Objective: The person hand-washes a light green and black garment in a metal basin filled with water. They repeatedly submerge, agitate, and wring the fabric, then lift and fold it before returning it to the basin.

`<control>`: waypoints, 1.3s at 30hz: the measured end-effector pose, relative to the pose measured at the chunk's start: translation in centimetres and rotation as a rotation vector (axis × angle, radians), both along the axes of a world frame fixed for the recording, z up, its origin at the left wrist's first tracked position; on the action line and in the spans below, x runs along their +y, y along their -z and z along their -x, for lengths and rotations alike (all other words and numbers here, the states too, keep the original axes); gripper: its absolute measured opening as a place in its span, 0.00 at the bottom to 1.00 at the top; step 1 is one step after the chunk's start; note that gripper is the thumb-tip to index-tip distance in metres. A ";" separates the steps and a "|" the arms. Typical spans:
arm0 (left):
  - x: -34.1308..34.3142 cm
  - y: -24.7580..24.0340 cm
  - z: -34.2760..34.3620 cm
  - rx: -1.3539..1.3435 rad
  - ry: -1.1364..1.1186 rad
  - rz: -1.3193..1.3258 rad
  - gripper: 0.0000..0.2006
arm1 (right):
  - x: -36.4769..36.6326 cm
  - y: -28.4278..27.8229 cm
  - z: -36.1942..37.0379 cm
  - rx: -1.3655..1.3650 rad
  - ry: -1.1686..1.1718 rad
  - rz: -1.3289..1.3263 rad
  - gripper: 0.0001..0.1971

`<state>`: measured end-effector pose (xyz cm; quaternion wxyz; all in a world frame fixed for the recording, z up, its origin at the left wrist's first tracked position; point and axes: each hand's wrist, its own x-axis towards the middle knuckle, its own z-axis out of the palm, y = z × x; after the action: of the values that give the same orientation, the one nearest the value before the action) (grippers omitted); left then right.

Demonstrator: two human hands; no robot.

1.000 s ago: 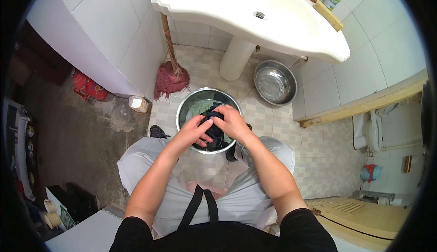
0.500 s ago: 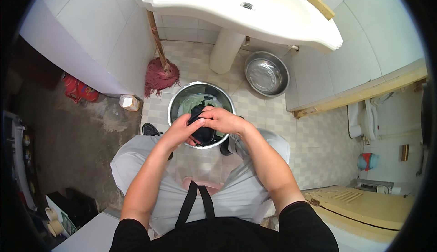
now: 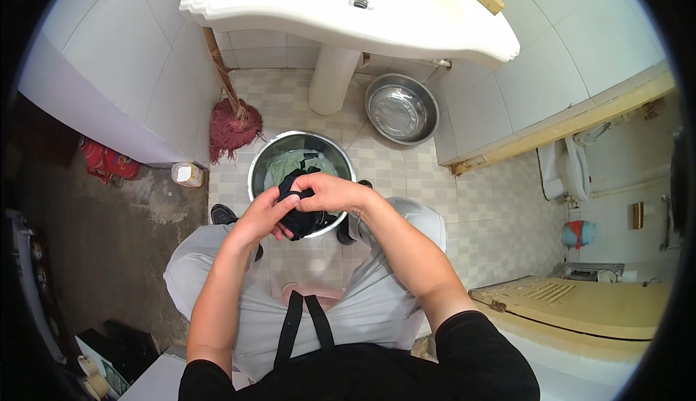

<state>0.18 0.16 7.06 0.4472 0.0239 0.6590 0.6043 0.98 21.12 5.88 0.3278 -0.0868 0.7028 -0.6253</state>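
Between my knees a round metal basin [image 3: 251, 176] stands on the tiled floor, with pale green cloth [image 3: 287, 167] lying in water inside. Over its near side I hold a bunched black cloth garment [image 3: 299, 225], whose exact kind I cannot make out. My left hand [image 3: 259, 219] grips its left side, fingers curled beneath. From the right, my right hand [image 3: 328, 193] pinches its upper part, the two thumbs close together. Part of the garment is hidden under my fingers.
A white pedestal sink [image 3: 406, 17] overhangs the far side. An empty metal basin [image 3: 401, 111] sits right of its pedestal. To the left lean a red mop [image 3: 235, 127] and a wall; a jar [image 3: 188, 175] stands beside it. A wooden sill [image 3: 551, 136] runs along the right.
The view has shifted, so the surroundings sit further left. My hands have drawn the black garment slightly nearer to me, over the basin's near rim, still gripping it.
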 end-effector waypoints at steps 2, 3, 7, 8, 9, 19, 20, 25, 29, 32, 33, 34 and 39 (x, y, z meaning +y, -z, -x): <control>0.0 0.4 0.2 0.010 -0.008 0.000 0.18 | -0.2 0.7 -0.1 0.068 0.043 -0.003 0.12; 0.0 0.7 0.3 0.015 -0.012 -0.001 0.17 | -0.3 0.9 -0.1 0.102 0.064 -0.005 0.12; -0.3 2.1 0.9 0.003 -0.063 -0.025 0.16 | -1.0 0.3 -0.4 0.157 0.189 -0.003 0.11; -0.2 2.2 1.1 -0.019 -0.080 -0.030 0.16 | -1.0 0.4 -0.4 0.109 0.244 0.031 0.11; -0.1 2.2 1.1 -0.041 -0.097 -0.035 0.15 | -1.0 0.7 -0.3 0.061 0.298 0.066 0.11; 0.3 1.6 0.8 -0.108 -0.086 -0.128 0.11 | 0.7 1.8 1.4 0.266 0.511 -0.006 0.10; 0.3 1.5 0.8 -0.107 -0.077 -0.161 0.11 | 0.8 1.8 1.6 0.206 0.578 0.040 0.10; 0.6 1.3 0.7 -0.073 -0.048 -0.228 0.12 | 1.8 2.4 1.9 -0.068 0.682 0.230 0.09; 0.0 1.4 0.4 -0.065 -0.085 -0.215 0.12 | 1.3 1.6 1.3 0.131 0.308 -0.128 0.08; -0.7 1.5 -0.1 -0.054 -0.158 -0.196 0.11 | 0.3 -1.0 0.6 -0.016 0.209 -0.098 0.15; -0.8 1.2 -0.3 -0.054 -0.175 -0.185 0.11 | -0.1 -1.4 0.2 -0.002 0.184 -0.093 0.19; -0.6 0.9 -0.1 -0.052 -0.185 -0.180 0.11 | 0.0 -0.7 -0.3 0.170 0.116 -0.055 0.35; -0.5 3.7 -0.3 0.031 -0.137 -0.167 0.10 | -3.1 0.0 -1.9 0.387 -0.006 -0.318 0.54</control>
<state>0.46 -0.29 3.36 0.3913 0.0253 0.6133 0.6857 2.87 18.07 5.91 0.1983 -0.1544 0.8419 -0.4776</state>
